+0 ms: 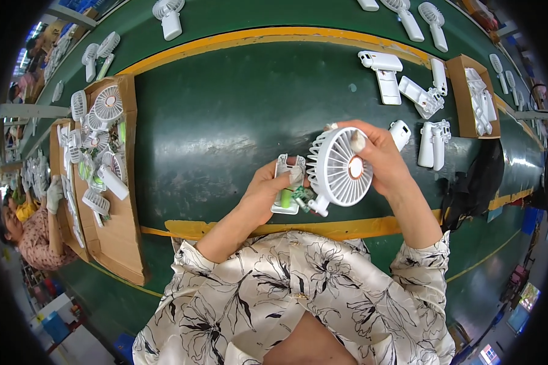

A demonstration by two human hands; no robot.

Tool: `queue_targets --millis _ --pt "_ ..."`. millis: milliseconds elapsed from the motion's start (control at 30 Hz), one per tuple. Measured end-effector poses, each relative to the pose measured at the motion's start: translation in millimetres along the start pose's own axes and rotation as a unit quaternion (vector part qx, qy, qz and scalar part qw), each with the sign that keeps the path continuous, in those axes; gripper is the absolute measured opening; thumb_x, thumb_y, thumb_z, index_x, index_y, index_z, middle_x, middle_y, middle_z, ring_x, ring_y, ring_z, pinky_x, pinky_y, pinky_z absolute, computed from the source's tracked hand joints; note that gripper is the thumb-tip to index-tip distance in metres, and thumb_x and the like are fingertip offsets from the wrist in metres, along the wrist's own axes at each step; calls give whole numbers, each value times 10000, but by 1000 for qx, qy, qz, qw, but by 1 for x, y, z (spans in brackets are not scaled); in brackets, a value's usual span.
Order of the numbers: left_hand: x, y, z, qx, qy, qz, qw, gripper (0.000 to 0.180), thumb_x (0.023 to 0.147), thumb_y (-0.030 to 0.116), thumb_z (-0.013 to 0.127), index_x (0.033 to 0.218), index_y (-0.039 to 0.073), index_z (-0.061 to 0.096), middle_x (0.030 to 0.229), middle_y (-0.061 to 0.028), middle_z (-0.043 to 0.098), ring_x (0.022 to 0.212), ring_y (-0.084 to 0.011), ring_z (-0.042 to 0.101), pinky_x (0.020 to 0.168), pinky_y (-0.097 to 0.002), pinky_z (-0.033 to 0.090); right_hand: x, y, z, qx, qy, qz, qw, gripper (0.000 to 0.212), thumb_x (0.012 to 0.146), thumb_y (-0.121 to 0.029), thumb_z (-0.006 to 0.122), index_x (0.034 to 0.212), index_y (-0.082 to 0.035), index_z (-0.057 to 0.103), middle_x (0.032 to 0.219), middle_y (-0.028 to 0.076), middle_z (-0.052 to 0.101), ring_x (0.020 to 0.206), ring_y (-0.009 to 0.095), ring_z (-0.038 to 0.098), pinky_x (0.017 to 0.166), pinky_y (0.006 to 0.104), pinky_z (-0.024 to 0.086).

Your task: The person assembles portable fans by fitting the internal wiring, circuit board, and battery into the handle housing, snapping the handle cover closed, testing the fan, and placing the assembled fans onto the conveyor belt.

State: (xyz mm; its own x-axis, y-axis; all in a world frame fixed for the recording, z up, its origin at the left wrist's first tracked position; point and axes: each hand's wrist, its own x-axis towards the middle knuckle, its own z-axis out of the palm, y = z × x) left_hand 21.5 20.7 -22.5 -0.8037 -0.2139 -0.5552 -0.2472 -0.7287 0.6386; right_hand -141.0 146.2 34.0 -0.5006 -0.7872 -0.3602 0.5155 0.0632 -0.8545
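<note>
My right hand [377, 155] grips a round white fan head [346, 167] by its grille, with finger coverings on the thumb and a fingertip. In my left hand [266, 187] is a white handle shell [286, 208], its inner side facing up. A green cylindrical battery [285, 198] lies in the shell, and a small green circuit board [301, 196] sits beside it, close to the neck of the fan head. Whether wires join the two parts is too small to tell. Both hands are just above the near part of the green table.
On the left, a cardboard box [125, 225] holds several fan heads with boards and batteries. White handle shells [433, 145] lie at the right, near a small carton [466, 103] of white parts. A black cloth [478, 182] hangs there. Assembled fans [171, 24] lie beyond the yellow edge. Another person [39, 237] works far left.
</note>
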Motion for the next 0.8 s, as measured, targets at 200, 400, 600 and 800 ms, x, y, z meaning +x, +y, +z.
queue_targets --millis 200,400,600,800 --pt "-5 5 11 83 -64 -7 994 309 789 -6 502 1095 19 470 860 -86 599 739 -142 585 662 -291 510 27 10 -5 -133 88 -89 983 218 827 -84 511 1012 -2 592 829 23 607 718 62 560 633 201 460" --pt "-5 8 19 99 -105 -29 989 270 794 -29 461 1063 -5 464 867 -96 586 736 -144 583 595 -286 514 47 15 0 -236 18 -82 968 211 827 -141 559 962 15 601 803 31 615 705 62 560 623 203 466" --pt "-1 7 21 196 -78 66 975 197 836 72 505 1016 -9 507 827 -77 604 708 -123 593 568 -257 496 47 20 -3 -251 45 -109 961 221 821 -167 569 923 25 610 773 29 615 699 59 555 618 206 459" --pt "-3 8 21 149 -12 94 984 165 869 125 498 959 -8 539 739 -60 610 643 -118 592 537 -246 499 51 20 4 -256 75 -214 940 344 819 -227 554 1051 26 552 854 87 593 787 103 534 693 235 432"
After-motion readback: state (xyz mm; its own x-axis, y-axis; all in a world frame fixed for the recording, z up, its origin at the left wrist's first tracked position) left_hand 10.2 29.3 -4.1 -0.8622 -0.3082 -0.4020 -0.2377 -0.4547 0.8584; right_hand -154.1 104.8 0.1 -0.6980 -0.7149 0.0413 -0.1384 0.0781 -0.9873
